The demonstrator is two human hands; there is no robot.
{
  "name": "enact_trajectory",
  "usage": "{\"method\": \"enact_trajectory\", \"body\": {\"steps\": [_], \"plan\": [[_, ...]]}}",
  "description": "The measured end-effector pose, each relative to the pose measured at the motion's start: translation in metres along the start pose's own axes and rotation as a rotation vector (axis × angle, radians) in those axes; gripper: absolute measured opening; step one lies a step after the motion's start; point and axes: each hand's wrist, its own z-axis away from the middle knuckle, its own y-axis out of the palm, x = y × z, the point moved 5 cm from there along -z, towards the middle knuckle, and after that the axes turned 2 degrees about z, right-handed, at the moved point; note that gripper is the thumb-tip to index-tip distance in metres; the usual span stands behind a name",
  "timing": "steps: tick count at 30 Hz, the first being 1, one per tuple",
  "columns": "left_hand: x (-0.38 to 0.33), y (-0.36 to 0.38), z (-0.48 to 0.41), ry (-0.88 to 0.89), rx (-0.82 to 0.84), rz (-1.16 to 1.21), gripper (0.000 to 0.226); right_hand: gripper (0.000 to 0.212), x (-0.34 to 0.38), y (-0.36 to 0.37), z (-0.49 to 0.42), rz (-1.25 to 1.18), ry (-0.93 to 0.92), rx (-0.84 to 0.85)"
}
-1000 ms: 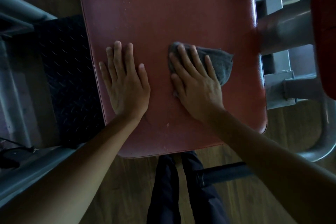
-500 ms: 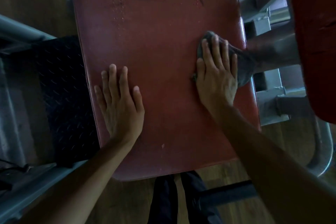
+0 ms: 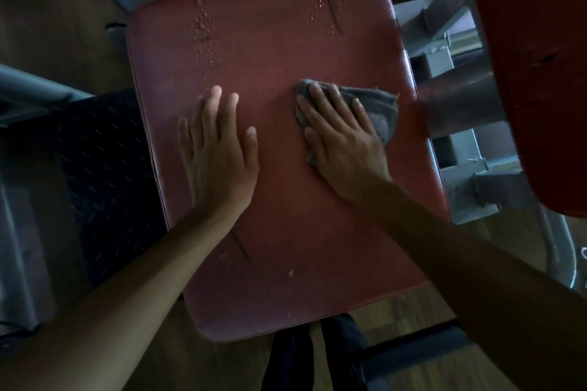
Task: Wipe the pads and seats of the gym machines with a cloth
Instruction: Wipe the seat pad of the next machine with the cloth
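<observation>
A worn red seat pad (image 3: 273,51) fills the middle of the head view, with droplets or flaking along its far part. My right hand (image 3: 343,140) lies flat with straight fingers on a grey cloth (image 3: 379,108), pressing it onto the pad's right half. The cloth sticks out past my fingertips and to the right. My left hand (image 3: 219,149) rests flat and spread on the pad's left half, holding nothing.
A second red pad (image 3: 536,73) hangs at the right on a thick grey metal tube (image 3: 457,105). Grey frame parts (image 3: 470,197) sit below it. A black tread plate (image 3: 104,168) lies left of the seat. Wooden floor and my dark trouser legs (image 3: 292,359) show below.
My right hand slid the cloth from the pad's right edge back toward the middle. The left hand has stayed flat on the pad. The view has shifted, showing more of the pad's far end.
</observation>
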Motion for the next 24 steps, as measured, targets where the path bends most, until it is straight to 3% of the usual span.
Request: {"method": "enact_trajectory", "body": {"steps": [1, 4, 5, 6, 9, 10, 13, 14, 18, 19, 22, 23, 24], "plan": [[-0.002, 0.002, -0.010, 0.024, 0.005, -0.012, 0.052, 0.048, -0.014, -0.002, -0.004, 0.021, 0.019, -0.026], [-0.006, 0.010, -0.035, 0.086, 0.030, -0.045, 0.057, 0.050, -0.035, -0.002, -0.022, -0.068, 0.542, -0.053], [-0.007, 0.013, -0.041, 0.102, 0.034, -0.055, 0.058, 0.051, -0.027, -0.001, -0.027, -0.080, 0.604, -0.045], [-0.008, 0.015, -0.045, 0.111, 0.036, -0.066, 0.058, 0.051, -0.017, -0.001, -0.029, -0.080, 0.542, -0.047], [-0.008, 0.018, -0.052, 0.104, 0.021, -0.085, 0.058, 0.048, -0.021, -0.004, -0.025, -0.035, 0.100, -0.009], [-0.009, 0.018, -0.052, 0.097, 0.014, -0.085, 0.058, 0.048, -0.035, -0.007, -0.029, -0.025, 0.118, -0.021], [-0.010, 0.018, -0.052, 0.079, 0.002, -0.083, 0.058, 0.051, -0.052, -0.005, -0.041, -0.107, 0.608, -0.035], [-0.010, 0.018, -0.052, 0.068, -0.002, -0.087, 0.058, 0.052, -0.040, -0.004, -0.043, -0.105, 0.630, -0.026], [-0.011, 0.019, -0.052, 0.037, 0.012, -0.095, 0.058, 0.048, -0.028, -0.007, -0.029, -0.075, 0.004, 0.050], [-0.011, 0.019, -0.052, 0.036, 0.014, -0.099, 0.058, 0.048, -0.043, -0.009, -0.032, -0.062, 0.021, 0.041], [-0.012, 0.018, -0.052, 0.036, 0.002, -0.107, 0.058, 0.051, -0.058, -0.010, -0.044, -0.120, 0.475, 0.036], [-0.012, 0.018, -0.052, 0.032, 0.000, -0.104, 0.058, 0.052, -0.043, -0.009, -0.045, -0.114, 0.476, 0.046], [-0.012, 0.018, -0.052, 0.029, 0.001, -0.101, 0.058, 0.052, -0.027, -0.008, -0.044, -0.106, 0.346, 0.057]]}}
